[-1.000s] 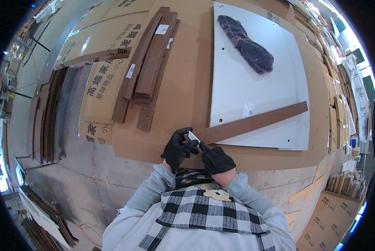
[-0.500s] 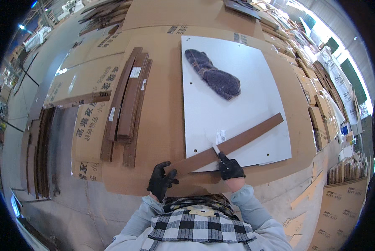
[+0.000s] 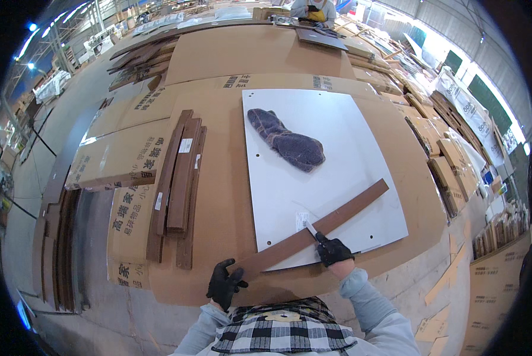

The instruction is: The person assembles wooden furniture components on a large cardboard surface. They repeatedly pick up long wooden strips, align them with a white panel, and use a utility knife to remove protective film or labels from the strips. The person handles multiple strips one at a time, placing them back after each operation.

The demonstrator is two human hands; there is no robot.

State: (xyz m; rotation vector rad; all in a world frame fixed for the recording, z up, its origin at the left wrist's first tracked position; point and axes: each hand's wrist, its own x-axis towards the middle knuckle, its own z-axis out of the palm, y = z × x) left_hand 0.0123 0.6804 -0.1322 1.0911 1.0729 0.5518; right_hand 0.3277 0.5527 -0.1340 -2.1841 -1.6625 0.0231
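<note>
A long brown wooden strip (image 3: 313, 237) lies slantwise over a white panel (image 3: 361, 160), its near end reaching past the panel's left front edge. My left hand (image 3: 225, 285), in a black glove, grips that near end between thumb and fingers. In my right hand (image 3: 333, 250), also black-gloved, is a slim whitish tool (image 3: 310, 228), closed in the fist; its tip is against or just over the strip's middle, and its exact kind is too small to tell. A paper label (image 3: 301, 221) on the panel shows beside the tool. Farther up the panel lies a dark fuzzy cloth (image 3: 290, 142).
Several brown strips (image 3: 183, 184) lie stacked to the left on the cardboard-covered surface (image 3: 224, 196). Cardboard boxes (image 3: 120, 154) stand beyond them. More brown boards (image 3: 55, 249) lean at far left. Cartons (image 3: 447, 178) line the right. A co-worker (image 3: 314, 12) is at the far end.
The view has tilted up, bringing a co-worker into sight at the far end. Both hands keep their places on the strip, the tool still at its middle.
</note>
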